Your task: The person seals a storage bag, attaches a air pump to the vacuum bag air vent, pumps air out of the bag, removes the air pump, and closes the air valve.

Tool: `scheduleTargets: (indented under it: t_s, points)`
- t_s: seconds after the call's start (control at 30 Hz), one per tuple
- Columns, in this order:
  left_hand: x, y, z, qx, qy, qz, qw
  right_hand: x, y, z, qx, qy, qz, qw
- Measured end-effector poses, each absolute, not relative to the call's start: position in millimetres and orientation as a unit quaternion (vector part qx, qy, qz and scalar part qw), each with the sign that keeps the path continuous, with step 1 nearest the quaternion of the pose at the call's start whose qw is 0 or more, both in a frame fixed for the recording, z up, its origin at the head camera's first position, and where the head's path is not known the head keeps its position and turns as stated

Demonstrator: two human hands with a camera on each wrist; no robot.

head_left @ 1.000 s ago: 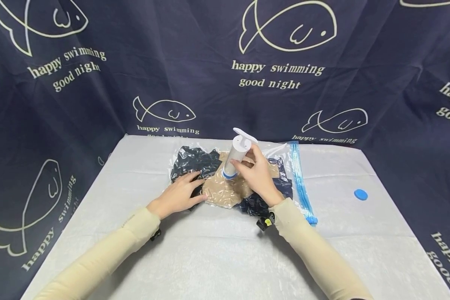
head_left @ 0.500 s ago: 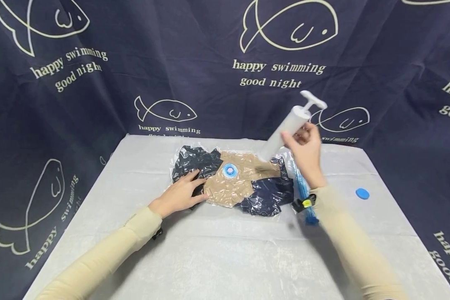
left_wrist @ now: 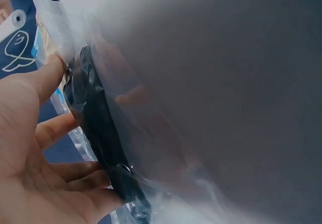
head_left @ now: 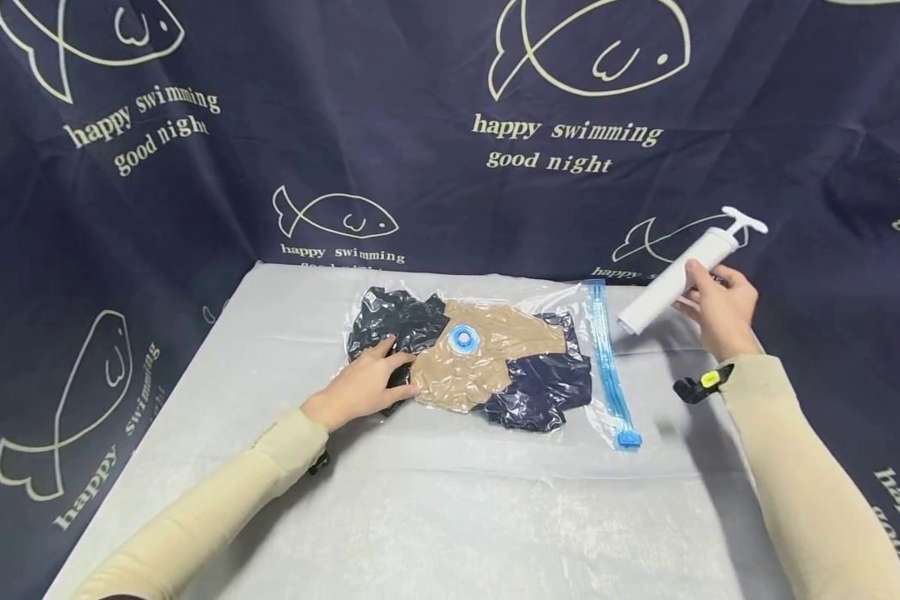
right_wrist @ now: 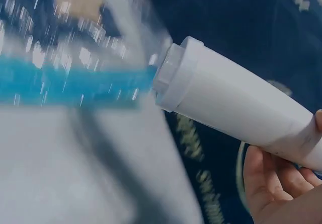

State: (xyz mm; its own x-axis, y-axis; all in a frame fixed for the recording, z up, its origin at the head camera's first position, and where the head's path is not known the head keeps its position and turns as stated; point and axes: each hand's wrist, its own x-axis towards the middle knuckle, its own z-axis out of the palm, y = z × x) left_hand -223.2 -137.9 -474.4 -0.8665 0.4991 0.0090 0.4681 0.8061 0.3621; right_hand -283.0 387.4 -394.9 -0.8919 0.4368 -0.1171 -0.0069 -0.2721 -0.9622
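A clear vacuum storage bag lies flat on the table with black, tan and navy clothes pressed inside. Its round blue valve is uncovered on the tan part. My left hand rests with spread fingers on the bag's near left side; the left wrist view has the fingertips at the bag's dark edge. In my right hand is a white hand pump, gripped round its barrel and tilted, T-handle up. The pump's nozzle end points down toward the bag's zip side.
A blue zip strip with a blue slider runs along the bag's right edge. The grey-white cloth-covered table backs onto a dark blue curtain printed with fish.
My right hand has lifted the pump off the valve and carried it right, past the zip. The blue cap at the right is now hidden behind that hand and arm. My left hand stays put.
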Motion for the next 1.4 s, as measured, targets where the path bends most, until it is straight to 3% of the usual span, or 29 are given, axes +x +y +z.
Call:
scheduleTargets:
  t_s: [0.47, 0.83, 1.1, 1.4]
  points:
    - [-225, -138, -474, 0.249, 0.95, 0.183, 0.049, -293, 436, -454, -0.305, -0.577, 0.757, 0.022]
    - [-224, -138, -473, 0.243, 0.95, 0.187, 0.052, -301, 445, -471, -0.384, -0.639, 0.667, 0.012]
    - [-224, -134, -476, 0.241, 0.95, 0.191, 0.051, -285, 457, -467, -0.275, -0.777, 0.566, -0.002]
    - [-224, -135, -477, 0.241, 0.951, 0.189, 0.041, -243, 465, -461, -0.11, -0.966, 0.235, -0.017]
